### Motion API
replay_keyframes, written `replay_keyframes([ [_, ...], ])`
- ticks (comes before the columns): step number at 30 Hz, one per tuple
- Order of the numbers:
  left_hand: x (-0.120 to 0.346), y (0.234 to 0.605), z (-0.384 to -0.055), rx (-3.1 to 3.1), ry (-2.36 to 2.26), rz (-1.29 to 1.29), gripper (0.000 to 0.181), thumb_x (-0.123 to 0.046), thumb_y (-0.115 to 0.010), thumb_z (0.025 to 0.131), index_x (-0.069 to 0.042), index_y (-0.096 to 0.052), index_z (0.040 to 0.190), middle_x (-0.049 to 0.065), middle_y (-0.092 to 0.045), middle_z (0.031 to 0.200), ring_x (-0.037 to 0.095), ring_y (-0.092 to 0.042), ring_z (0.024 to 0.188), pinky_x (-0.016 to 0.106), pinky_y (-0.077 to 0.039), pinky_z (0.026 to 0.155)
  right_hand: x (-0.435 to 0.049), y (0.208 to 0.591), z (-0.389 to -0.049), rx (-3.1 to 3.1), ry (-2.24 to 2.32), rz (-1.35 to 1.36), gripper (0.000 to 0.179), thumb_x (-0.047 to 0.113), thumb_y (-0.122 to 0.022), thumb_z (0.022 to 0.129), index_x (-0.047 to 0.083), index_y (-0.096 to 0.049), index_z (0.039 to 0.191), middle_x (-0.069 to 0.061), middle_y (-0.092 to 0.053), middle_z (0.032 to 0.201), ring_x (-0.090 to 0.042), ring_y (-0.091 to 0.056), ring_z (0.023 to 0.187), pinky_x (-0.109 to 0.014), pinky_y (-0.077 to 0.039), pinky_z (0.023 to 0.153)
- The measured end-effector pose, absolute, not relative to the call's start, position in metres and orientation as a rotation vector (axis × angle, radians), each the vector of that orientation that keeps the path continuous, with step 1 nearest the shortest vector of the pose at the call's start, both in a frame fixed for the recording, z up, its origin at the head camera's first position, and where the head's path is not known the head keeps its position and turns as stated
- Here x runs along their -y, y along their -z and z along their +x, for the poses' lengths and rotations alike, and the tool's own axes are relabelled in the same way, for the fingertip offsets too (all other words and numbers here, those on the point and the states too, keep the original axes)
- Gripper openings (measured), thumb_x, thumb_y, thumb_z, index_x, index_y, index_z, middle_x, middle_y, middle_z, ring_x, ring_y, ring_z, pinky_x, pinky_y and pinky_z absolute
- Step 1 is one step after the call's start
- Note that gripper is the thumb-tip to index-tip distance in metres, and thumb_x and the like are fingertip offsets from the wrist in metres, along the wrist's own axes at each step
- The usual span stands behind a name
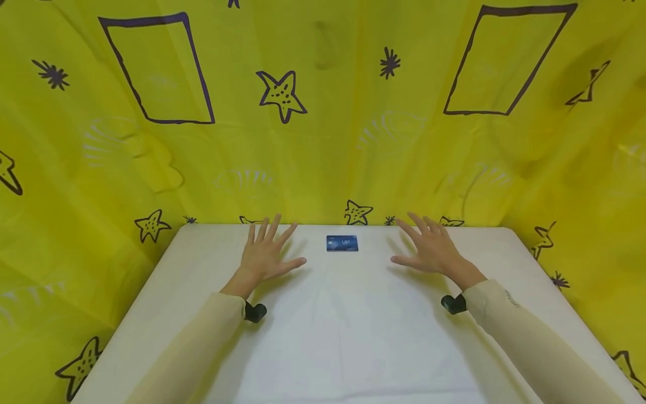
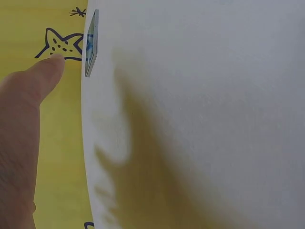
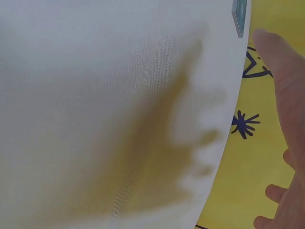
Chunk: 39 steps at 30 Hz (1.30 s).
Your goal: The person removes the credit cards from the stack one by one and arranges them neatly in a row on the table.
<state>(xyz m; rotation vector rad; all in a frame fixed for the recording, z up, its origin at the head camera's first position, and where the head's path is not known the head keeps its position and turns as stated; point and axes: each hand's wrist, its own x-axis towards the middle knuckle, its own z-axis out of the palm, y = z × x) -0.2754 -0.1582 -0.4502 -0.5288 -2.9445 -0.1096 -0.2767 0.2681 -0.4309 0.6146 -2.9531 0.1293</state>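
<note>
A blue card marked VIP lies flat near the far edge of the white table. To its left my left hand hovers over the table with fingers spread and holds nothing. On the other side my right hand is held the same way, fingers apart and thumb pointing toward the card. Both hands cast shadows on the tabletop. In the left wrist view the card appears edge-on beyond the thumb. Part of the card shows at the top of the right wrist view.
A yellow curtain printed with stars and rectangles surrounds the table at the back and both sides. Dark wrist cameras sit under the cuffs of the light sleeves.
</note>
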Motion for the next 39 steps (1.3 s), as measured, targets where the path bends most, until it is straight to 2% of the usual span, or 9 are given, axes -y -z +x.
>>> replay_keyframes([
  [4,0.152,0.452,-0.278,2.955,0.141,-0.554,0.093,-0.082,-0.047,0.088,-0.033,-0.025,0.164,0.016,-0.015,0.170,0.044,-0.014,0.154,0.065,-0.007,0.121,-0.264,0.433,-0.281,2.948,-0.183,0.667,0.095,0.064,-0.070,0.087,0.014,-0.034,0.159,-0.024,-0.025,0.164,-0.057,-0.031,0.142,-0.074,-0.022,0.112],
  [8,0.144,0.453,-0.285,2.940,0.169,-0.595,0.092,-0.080,-0.050,0.088,-0.031,-0.029,0.163,0.018,-0.030,0.163,0.041,-0.026,0.150,0.063,-0.014,0.120,-0.257,0.436,-0.290,2.935,-0.290,0.716,0.093,0.060,-0.072,0.087,0.013,-0.035,0.159,-0.024,-0.027,0.163,-0.056,-0.032,0.142,-0.072,-0.023,0.112],
  [11,0.139,0.454,-0.292,2.935,0.166,-0.629,0.092,-0.080,-0.051,0.088,-0.030,-0.031,0.163,0.018,-0.036,0.157,0.039,-0.033,0.145,0.062,-0.021,0.118,-0.249,0.439,-0.296,2.948,-0.379,0.738,0.094,0.059,-0.074,0.087,0.015,-0.035,0.160,-0.024,-0.027,0.163,-0.055,-0.032,0.142,-0.074,-0.026,0.111],
  [19,0.122,0.451,-0.302,2.956,0.189,-0.677,0.089,-0.078,-0.049,0.089,-0.031,-0.031,0.162,0.018,-0.039,0.155,0.040,-0.038,0.142,0.062,-0.026,0.116,-0.227,0.439,-0.306,2.957,-0.558,0.796,0.096,0.055,-0.079,0.085,0.014,-0.035,0.160,-0.022,-0.032,0.161,-0.051,-0.034,0.142,-0.072,-0.030,0.110],
  [29,0.110,0.456,-0.314,3.018,0.454,-0.679,0.084,-0.068,-0.060,0.090,-0.025,-0.039,0.159,0.017,-0.049,0.139,0.036,-0.046,0.126,0.059,-0.035,0.109,-0.205,0.440,-0.315,2.974,-0.764,0.820,0.096,0.044,-0.084,0.084,0.008,-0.035,0.159,-0.024,-0.033,0.160,-0.046,-0.033,0.145,-0.068,-0.027,0.114],
  [39,0.098,0.463,-0.321,3.074,0.607,-0.650,0.075,-0.055,-0.070,0.088,-0.022,-0.049,0.153,0.017,-0.051,0.139,0.036,-0.046,0.126,0.059,-0.034,0.111,-0.192,0.453,-0.326,3.012,-0.848,0.744,0.092,0.041,-0.085,0.084,0.009,-0.040,0.157,-0.026,-0.038,0.155,-0.045,-0.038,0.140,-0.067,-0.032,0.111],
])
